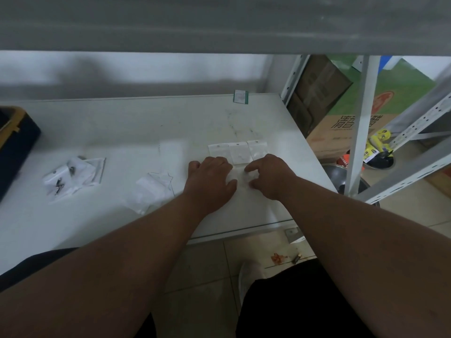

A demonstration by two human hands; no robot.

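Now, keep the small clear plastic pouch flat on the smooth white counter where it lies, between your two hands and just on the near side of the row of three clear white-headed pouches. Your left hand has its fingers curled, knuckles up, with the thumb laid on the pouch's left edge. Your right hand is curled too, forefinger and thumb pinching the right edge. The view is soft here, so I cannot tell whether the mouth is sealed or open. If you are closing it, hold one end firm with the left thumb and run the right pinch along the strip in one even pass, rather than dabbing at it. Then set it beside the row, header strip in line with the others. Mind the thin film: it will likely slide on this smooth top and may cling to your fingers as you lift away. Leave the loose heap of empty clear bags and the pile of clear bags with small dark metal parts, both off to your left, undisturbed
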